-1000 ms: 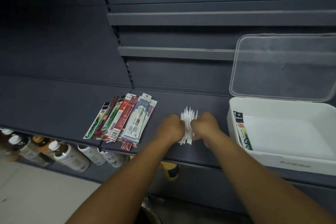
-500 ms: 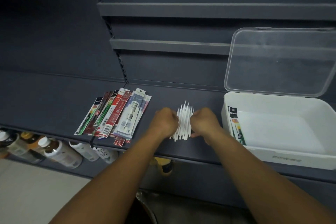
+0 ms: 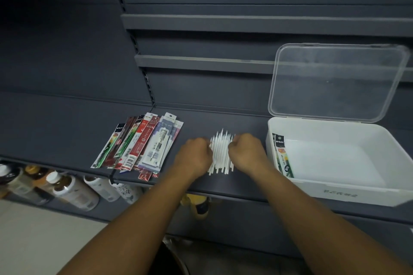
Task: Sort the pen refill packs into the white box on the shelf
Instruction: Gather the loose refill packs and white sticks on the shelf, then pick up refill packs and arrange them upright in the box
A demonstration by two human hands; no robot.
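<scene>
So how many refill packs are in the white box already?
1 visible: a refill pack leaning against the left inner wall of the white box. Another could be tucked flat behind it; I cannot tell.

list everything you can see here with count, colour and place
shelf: one, dark grey, across the middle
refill packs: several overlapping, red, green, black, pale blue, fanned on it left of centre
white stick bundle: one, white, right of the packs
white box: one, white, right end, open
clear lid: one, transparent, raised behind the box
pack in the box: at least one, black and green, against its left wall
bottles: several, brown and pale, white caps, lower left
left hand: grips the bundle's left side
right hand: grips its right side
</scene>
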